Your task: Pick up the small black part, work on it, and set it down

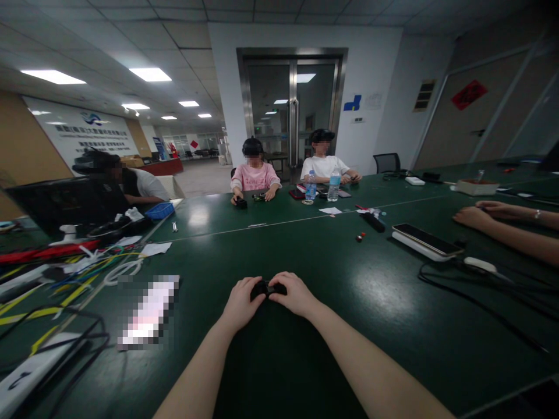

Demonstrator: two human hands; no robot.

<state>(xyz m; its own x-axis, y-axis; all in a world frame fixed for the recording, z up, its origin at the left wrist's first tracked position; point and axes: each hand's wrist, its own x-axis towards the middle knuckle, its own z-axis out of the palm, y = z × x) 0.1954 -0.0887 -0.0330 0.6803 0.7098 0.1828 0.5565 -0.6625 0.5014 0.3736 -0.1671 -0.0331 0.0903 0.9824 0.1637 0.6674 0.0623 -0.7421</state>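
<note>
My left hand [240, 301] and my right hand [293, 292] meet over the dark green table [305, 349], low in the middle of the head view. Both are curled around a small black object [264, 287] held between them. The fingers cover most of it, so its shape is unclear. Both forearms reach in from the bottom edge.
A phone on a white power strip [425, 240] lies to the right, with black cables [480, 297] and another person's arms [506, 224]. Coloured wires [82, 273] and a blurred flat item [151, 311] lie left. Water bottles [322, 186] stand by two seated people across the table.
</note>
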